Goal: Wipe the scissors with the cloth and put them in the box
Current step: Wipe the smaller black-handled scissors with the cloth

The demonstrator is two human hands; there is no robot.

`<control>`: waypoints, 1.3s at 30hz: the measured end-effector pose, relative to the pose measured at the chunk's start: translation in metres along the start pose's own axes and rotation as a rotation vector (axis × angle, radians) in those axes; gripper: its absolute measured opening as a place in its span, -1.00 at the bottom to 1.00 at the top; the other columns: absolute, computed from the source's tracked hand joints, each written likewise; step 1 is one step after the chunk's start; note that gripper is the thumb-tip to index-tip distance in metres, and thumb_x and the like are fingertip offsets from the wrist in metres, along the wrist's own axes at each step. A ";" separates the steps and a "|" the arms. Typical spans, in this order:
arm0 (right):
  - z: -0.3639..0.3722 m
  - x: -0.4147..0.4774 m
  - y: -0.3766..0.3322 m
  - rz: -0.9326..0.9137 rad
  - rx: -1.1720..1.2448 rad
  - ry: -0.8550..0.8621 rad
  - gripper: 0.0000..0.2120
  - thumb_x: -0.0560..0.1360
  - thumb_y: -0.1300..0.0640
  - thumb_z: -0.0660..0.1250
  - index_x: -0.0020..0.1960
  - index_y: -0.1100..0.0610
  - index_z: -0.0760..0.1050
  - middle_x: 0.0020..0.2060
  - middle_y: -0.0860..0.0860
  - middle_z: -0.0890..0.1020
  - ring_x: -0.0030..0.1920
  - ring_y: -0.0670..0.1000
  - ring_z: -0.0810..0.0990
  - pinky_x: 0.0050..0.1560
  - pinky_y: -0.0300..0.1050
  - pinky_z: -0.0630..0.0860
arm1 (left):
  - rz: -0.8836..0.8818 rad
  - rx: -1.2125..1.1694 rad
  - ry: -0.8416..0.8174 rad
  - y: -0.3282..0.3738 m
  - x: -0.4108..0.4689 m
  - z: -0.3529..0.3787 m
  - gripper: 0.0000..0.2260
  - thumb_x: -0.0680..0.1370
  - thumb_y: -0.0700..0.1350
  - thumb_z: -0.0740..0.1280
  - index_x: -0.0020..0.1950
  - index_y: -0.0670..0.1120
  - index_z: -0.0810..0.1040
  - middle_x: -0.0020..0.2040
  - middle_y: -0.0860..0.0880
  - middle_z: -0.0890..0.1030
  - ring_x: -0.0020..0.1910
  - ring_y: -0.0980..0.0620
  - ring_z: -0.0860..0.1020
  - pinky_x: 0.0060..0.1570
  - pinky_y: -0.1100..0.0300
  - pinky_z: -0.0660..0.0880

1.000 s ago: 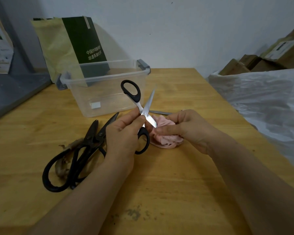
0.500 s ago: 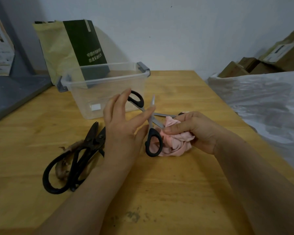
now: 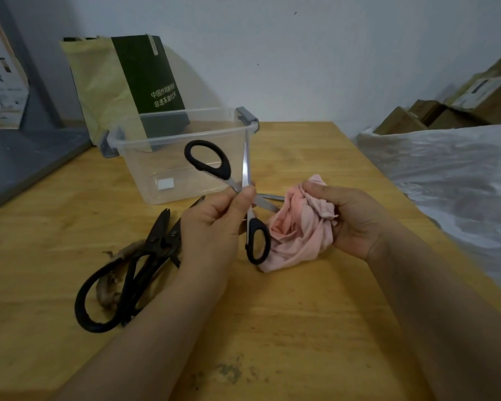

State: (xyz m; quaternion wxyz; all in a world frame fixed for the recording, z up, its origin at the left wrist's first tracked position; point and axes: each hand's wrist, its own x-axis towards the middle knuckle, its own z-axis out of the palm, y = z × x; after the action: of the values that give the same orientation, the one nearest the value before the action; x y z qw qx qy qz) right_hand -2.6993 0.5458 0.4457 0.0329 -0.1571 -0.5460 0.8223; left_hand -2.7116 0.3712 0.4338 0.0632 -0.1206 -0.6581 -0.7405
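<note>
steel edges spread wide are your main worry here. your left hand (image 3: 214, 224) pinches the black-handled steel scissors (image 3: 246, 169) at the pivot only, thumb and fingers curled round the joint. they are held up over the middle of the pale wooden table (image 3: 301, 299), just in front of the clear plastic box (image 3: 145, 175) that stands toward the far edge. a grip that small (no finger is in either loop) could let the pair swing or slip out. one blade points up; the other runs down to the crumpled pink cloth (image 3: 298, 230) that your right hand (image 3: 356, 218) holds bunched in curled fingers. if you drag that thin cloth along the edge rather than the flat, it may snag or cut, and your fingers sit right behind it. a dropped pair could land on the old dark iron scissors (image 3: 145, 256) lying toward the left edge.

the green and yellow bag (image 3: 148, 79) behind the box carries white chinese print; "中国" and "非遗茶油" can be made out, the rest is too small. the white label (image 3: 165, 183) on the box looks blank.
</note>
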 end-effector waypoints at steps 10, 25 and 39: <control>-0.013 0.006 -0.002 -0.380 -0.030 0.439 -0.78 0.47 0.21 0.41 -0.35 0.14 0.52 -0.51 -0.04 0.59 -0.44 -0.12 0.58 -0.32 -0.26 0.54 | -0.331 -0.366 -0.018 0.004 0.006 -0.002 -0.77 0.58 -0.10 0.24 0.10 -0.18 0.61 -0.34 -0.04 0.57 -0.31 0.05 0.56 -0.23 0.22 0.57; 0.024 -0.009 0.011 -0.177 -0.128 -0.098 -0.64 0.54 0.02 0.29 -0.07 0.36 0.58 -0.20 0.25 0.62 -0.25 0.19 0.59 -0.20 0.00 0.56 | -0.311 -0.265 -0.222 -0.003 0.000 0.004 -0.80 0.52 -0.40 0.22 0.04 -0.26 0.59 -0.20 -0.11 0.65 -0.25 0.05 0.61 -0.22 0.28 0.59; 0.026 -0.006 0.026 -0.275 -0.374 -0.056 -0.93 0.41 0.15 0.45 -0.14 0.15 0.63 -0.37 0.05 0.65 -0.35 -0.02 0.62 -0.36 -0.18 0.52 | -0.196 -0.121 -0.160 -0.007 -0.010 0.007 -0.75 0.44 -0.37 0.37 -0.04 -0.03 0.64 -0.12 -0.01 0.71 -0.11 0.06 0.67 -0.21 0.30 0.58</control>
State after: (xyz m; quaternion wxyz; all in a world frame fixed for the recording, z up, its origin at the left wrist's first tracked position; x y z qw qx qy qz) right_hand -2.6978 0.5111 0.4326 0.0995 -0.0617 -0.7059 0.6986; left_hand -2.7034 0.3786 0.4256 -0.0695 -0.1177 -0.6237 -0.7696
